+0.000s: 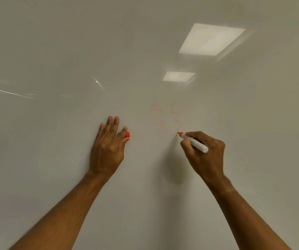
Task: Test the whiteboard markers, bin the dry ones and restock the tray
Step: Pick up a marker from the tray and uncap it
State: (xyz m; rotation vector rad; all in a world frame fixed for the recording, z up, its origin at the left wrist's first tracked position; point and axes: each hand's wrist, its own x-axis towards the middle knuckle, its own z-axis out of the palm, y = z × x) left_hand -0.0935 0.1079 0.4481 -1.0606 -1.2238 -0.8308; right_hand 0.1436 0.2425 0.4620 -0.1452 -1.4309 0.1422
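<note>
At the far left of the whiteboard (55,159) there are only thin bright streaks, which look like reflections. Next comes the left hand (107,147): its fingers lie straight against the board, while the thumb and the first finger pinch the red cap (127,135) at the right edge of the hand.

To the right of the cap are faint red marks (165,116), pale and broken. They look like small loops or letters, but I cannot read them as words.

Just below and to the right of these marks is the marker (193,142), held by the right hand (205,154) with the fingers curled around its white barrel like a pen. Its long axis goes from the red tip, up and left on the board, to the blunt white end, down and right. The tip touches the board or is just on it. No label is readable on the barrel.

The cap lies left of the tip, well apart, so recapping means bringing the two hands together. Because the marks are so faint, I judge this marker is probably dry. Two reflected ceiling lights (210,39) show above. The tray and the bin are not in view.
</note>
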